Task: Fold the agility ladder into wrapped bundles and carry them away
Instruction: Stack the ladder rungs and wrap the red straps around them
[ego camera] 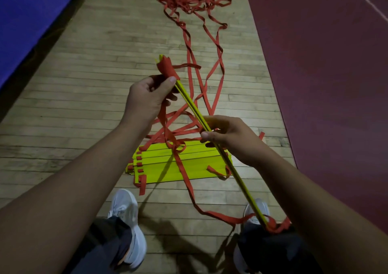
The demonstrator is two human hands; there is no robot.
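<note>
Left of the stack of yellow rungs (201,162) on the wooden floor (84,84), a blue mat (25,21) is cut off by the frame edge. Above the stack, the left hand (144,99) pinches the held bundle of rungs (189,101) just below its red wrap (167,68), thumb on top. Its other fingers curl behind, so I cannot tell how much strap they control. If that thumb slips, the wrap probably loosens.

Loose red strap (218,59) crosses over the stack and runs beyond it to a tangle (189,2). Pulling it in could drag the stacked rungs askew or tighten a knot in the tangle. The tangle is too dense to trace.

Above the stack's right end, the right hand (228,135) pinches the bundle mid-length. The bundle is seen edge-on, so its rungs cannot be counted. Its lower end, nearer than the stack, disappears behind the right forearm. Strap trailing there by the shoe (260,208) could catch a foot.
</note>
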